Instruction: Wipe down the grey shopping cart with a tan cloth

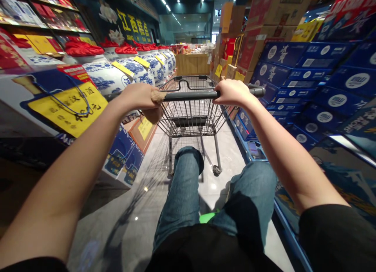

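Grey cart handle [190, 95] held tight by left hand [141, 98] and right hand [233, 92], hands apart. Blue-white porcelain jars [105, 78] near left; swerve could knock them, break them.

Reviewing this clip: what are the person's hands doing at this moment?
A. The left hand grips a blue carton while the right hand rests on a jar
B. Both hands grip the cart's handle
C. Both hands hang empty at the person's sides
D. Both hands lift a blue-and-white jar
B. The left hand and the right hand are both closed around the grey handle of the shopping cart.
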Motion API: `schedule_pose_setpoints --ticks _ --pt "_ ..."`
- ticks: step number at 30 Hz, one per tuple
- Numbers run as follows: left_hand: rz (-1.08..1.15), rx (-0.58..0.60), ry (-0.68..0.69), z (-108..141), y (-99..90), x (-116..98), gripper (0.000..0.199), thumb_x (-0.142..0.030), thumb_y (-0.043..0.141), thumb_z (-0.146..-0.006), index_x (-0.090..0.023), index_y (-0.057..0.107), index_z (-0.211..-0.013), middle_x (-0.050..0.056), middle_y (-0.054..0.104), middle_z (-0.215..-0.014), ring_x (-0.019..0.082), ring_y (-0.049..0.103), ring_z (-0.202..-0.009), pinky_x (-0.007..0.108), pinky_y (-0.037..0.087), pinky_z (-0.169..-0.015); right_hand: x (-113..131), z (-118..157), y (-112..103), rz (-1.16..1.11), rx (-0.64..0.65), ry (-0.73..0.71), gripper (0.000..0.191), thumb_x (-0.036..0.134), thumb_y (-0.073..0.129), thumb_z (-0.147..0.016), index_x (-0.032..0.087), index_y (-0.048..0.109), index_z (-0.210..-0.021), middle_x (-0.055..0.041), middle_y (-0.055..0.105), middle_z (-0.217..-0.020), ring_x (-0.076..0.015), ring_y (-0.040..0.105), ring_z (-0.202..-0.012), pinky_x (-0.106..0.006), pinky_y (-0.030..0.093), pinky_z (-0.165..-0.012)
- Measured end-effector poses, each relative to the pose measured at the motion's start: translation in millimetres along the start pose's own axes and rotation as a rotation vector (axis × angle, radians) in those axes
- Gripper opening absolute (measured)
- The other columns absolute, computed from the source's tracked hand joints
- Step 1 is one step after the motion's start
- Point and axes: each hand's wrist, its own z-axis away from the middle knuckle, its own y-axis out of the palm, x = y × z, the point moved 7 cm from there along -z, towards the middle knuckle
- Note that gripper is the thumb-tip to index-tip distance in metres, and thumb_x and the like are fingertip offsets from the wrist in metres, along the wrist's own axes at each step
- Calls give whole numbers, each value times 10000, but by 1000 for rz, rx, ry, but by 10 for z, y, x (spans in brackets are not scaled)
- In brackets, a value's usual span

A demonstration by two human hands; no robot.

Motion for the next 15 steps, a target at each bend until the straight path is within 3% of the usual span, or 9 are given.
schedule_pose_setpoints --ticks 2,3,7,9,11,15 --pt "-82 -294 -107 131 -146 -34 430 -473 539 -850 -178 696 -1121 121 746 -1023 265 656 -892 334 423 -752 -4 -9 2 -3 -4 0 402 406 688 -777 167 783 -1087 -122 746 -921 -287 664 -898 -389 478 -802" --pt "-93 -300 -119 139 -146 -49 444 -470 557 -842 -170 693 -1140 119 744 -1016 260 650 -897 329 426 -762 -8 -13 5 -4 -2 0 409 411 691 -778 170 782 -1096 -121 745 -920 -292 665 -905 -395 479 -808" --pt "35 132 30 -136 32 -81 239 -394 683 -691 -197 711 -823 19 645 -709 191 575 -711 298 408 -685 -27 -16 14 0 11 -2 419 425 690 -776 191 785 -1110 -115 745 -905 -302 667 -906 -409 478 -812" --pt "127 223 78 -230 53 -121 178 -351 708 -641 -213 689 -752 5 631 -684 186 571 -686 303 403 -671 -33 -16 18 1 8 -6 421 429 687 -772 196 786 -1109 -115 749 -907 -302 667 -905 -403 474 -803" --pt "152 135 96 -221 26 -218 200 -367 720 -640 -238 710 -793 25 674 -743 233 623 -776 328 412 -702 -35 -23 25 -6 1 -12 431 431 682 -773 202 785 -1123 -112 753 -912 -300 665 -908 -394 469 -791" --pt "159 -265 9 25 -96 -400 417 -492 680 -760 -274 729 -1112 93 756 -1038 336 639 -1069 403 429 -855 -43 -44 43 -24 -6 -3 442 431 686 -771 189 790 -1126 -128 758 -932 -316 658 -933 -388 456 -774"
